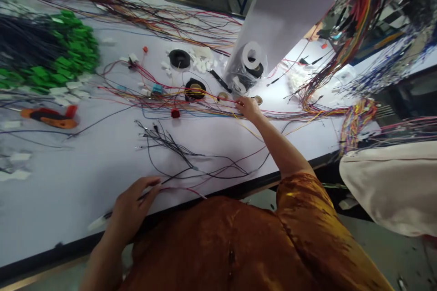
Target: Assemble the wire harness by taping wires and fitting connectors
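At the rear left corner of the white bench (99, 159) lies a heap of green connectors (73, 57) on dark wires, with an orange-and-black hand tool (49, 117) before it, near the left edge. Next, by the front edge, the left hand (139, 200) has its thumb and index finger pinched together on a black wire (175, 176), which runs from the fingertips toward the middle of the bench; a pink wire (182, 188) trails beside them. Behind this lies a loose spray of black terminal-ended leads (167, 142), and farther back a blue connector (157, 88), a red connector (175, 113) and two black tape rolls (180, 58). Rightward, midway between front and rear edges, the right hand (248, 108) reaches over a long run of coloured wires (218, 112), fingertips at a red one; whether they are closed on it I cannot tell. Just behind it stands a white-cored roll (251, 56) in clear plastic. Toward the right end, a multicoloured wire bundle (358, 122) lies near the front edge.
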Demonstrator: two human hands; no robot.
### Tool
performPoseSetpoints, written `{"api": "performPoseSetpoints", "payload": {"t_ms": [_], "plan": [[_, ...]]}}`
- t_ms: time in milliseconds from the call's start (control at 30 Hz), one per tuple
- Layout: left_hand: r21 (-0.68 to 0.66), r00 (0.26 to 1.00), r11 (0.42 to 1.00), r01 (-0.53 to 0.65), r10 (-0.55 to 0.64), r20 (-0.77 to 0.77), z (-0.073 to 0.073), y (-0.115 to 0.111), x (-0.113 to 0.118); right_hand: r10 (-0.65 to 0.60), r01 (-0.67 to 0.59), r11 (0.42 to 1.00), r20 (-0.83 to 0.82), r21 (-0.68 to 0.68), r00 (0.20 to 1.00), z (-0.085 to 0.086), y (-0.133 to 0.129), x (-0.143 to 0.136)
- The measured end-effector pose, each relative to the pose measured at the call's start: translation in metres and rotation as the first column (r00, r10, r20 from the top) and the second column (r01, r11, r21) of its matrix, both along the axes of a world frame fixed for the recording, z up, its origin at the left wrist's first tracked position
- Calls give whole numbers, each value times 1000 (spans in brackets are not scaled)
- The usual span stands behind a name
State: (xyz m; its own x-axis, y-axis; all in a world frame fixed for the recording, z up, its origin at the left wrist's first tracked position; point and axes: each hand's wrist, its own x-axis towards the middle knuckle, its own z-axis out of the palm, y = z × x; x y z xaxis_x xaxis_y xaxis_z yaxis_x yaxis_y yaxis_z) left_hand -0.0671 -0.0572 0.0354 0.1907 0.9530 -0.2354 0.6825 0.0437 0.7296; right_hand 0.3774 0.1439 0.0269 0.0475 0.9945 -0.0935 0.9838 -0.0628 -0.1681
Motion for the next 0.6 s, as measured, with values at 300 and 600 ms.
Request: {"api": "performPoseSetpoints", "payload": {"t_ms": [300,600], "plan": [[19,999,1000,25,-26,47,-5,-2,-10,-171,118,912,103,394,980,57,-3,-19],[191,959,945,267,-280,46,29,16,39,302,-295,952,-94,79,949,48,83,-164]]}}
